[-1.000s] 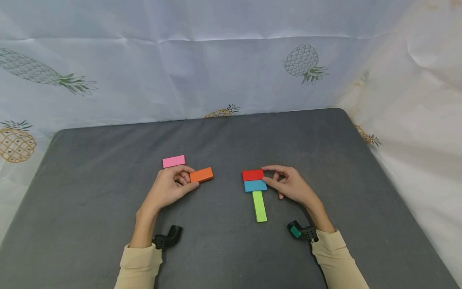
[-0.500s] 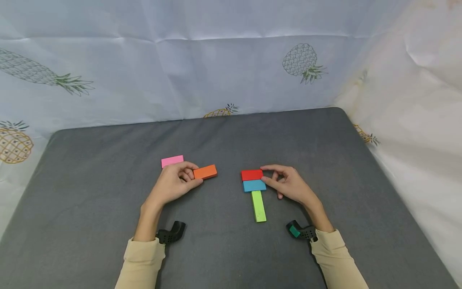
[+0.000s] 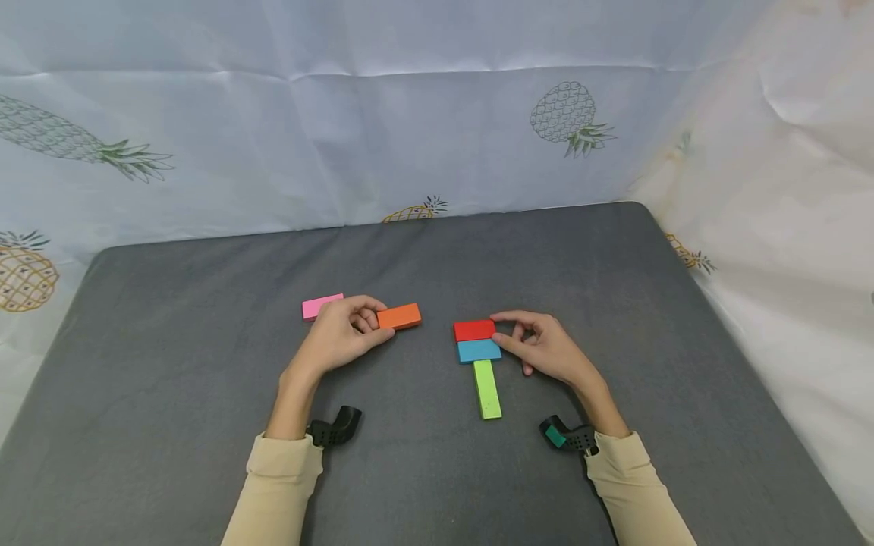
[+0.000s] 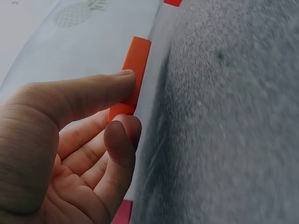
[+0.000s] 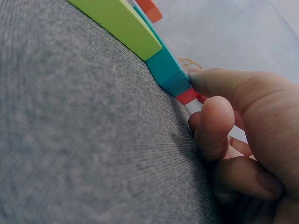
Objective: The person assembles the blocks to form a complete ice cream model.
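Observation:
My left hand (image 3: pixel 341 331) pinches one end of an orange block (image 3: pixel 400 316) between thumb and fingers. In the left wrist view that orange block (image 4: pixel 135 74) points away from the palm and appears raised off the cloth. To the right, a red block (image 3: pixel 474 331) lies against a blue block (image 3: pixel 479 350), and a green block (image 3: pixel 487 389) runs down from the blue one like a stem. My right hand (image 3: pixel 546 347) holds the red block's right end between thumb and index finger. Seen from the right wrist, the thumb lies beside the blue block (image 5: pixel 168 72).
A pink block (image 3: pixel 321 305) lies behind my left hand, partly hidden by it. Dark grey cloth covers the table (image 3: pixel 410 485). A pale pineapple-print curtain (image 3: pixel 437 136) hangs behind the table's back edge and along its right side.
My left hand has carried the orange block right and slightly away from me, closer to the red block. More of the pink block's surroundings show. The right hand keeps its place.

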A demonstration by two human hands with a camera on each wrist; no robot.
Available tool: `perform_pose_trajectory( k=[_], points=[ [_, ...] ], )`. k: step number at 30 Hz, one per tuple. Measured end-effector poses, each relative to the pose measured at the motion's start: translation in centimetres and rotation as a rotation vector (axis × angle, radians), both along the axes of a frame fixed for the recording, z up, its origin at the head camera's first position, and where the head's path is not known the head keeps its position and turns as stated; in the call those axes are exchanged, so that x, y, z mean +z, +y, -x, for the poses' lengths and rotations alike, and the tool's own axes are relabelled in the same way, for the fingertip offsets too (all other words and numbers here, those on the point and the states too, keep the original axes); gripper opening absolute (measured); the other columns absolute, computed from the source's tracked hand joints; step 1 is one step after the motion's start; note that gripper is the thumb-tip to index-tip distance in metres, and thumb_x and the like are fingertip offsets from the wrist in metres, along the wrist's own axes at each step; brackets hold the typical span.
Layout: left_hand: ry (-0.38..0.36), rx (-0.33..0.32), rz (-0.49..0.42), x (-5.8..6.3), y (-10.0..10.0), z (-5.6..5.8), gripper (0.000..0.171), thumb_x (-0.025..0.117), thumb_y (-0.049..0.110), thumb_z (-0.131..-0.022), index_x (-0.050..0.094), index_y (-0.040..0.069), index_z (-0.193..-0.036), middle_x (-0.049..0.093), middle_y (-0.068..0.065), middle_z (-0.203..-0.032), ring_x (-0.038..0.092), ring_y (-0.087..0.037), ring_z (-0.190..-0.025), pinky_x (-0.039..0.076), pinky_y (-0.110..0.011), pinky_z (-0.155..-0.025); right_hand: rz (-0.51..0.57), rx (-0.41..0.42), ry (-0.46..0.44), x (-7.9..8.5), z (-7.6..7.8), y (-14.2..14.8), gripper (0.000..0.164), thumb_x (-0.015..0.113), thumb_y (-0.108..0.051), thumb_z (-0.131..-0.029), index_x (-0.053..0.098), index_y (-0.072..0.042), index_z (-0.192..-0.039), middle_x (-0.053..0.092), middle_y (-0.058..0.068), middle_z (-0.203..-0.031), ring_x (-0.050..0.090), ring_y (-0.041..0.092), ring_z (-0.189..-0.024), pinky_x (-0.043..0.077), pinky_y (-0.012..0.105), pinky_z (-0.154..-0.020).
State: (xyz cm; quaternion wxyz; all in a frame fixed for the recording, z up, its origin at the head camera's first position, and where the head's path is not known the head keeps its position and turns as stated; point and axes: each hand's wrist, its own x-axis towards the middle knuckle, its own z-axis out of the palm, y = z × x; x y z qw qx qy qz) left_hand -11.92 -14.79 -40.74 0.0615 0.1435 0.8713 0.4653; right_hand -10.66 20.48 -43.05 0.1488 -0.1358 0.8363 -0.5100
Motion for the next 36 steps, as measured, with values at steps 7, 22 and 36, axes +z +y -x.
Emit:
perform_pose_trajectory(
  k=[7, 22, 36],
  points=[
    [-0.003, -0.025, -0.018, 0.3, 1.2, 0.4, 0.026, 0.083, 0.009, -0.083, 0.073, 0.000, -0.105, 0.070, -0.008, -0.078, 0.061, -0.010, -0.065, 0.050, -0.022, -0.066, 0.012, 0.001, -0.002, 0.0, 0.0, 0.0, 0.039, 0.072, -0.020, -0.097, 0.065, -0.011, -0.134, 0.060, 0.010, -0.072, 0.054, 0.016, -0.039, 0.038, 0.027, -0.040],
    [0.005, -0.064, -0.016, 0.3, 3.1, 1.1, 0.026, 0.082, 0.008, -0.084, 0.073, -0.001, -0.106, 0.070, -0.007, -0.077, 0.061, -0.011, -0.065, 0.051, -0.025, -0.069, 0.037, 0.011, -0.003, 0.0, 0.1, 0.0, 0.039, 0.072, -0.018, -0.097, 0.065, -0.008, -0.134, 0.060, 0.014, -0.070, 0.053, 0.016, -0.039, 0.037, 0.027, -0.040],
    [-0.029, -0.091, -0.045, 0.2, 4.0, 1.5, 0.026, 0.080, 0.006, -0.085, 0.072, -0.003, -0.108, 0.071, -0.012, -0.080, 0.060, -0.010, -0.064, 0.050, -0.024, -0.066, 0.038, 0.011, 0.018, 0.1, -0.1, 0.0, 0.038, 0.071, -0.019, -0.097, 0.066, -0.009, -0.134, 0.061, 0.009, -0.069, 0.053, 0.014, -0.039, 0.039, 0.027, -0.041]
  ],
)
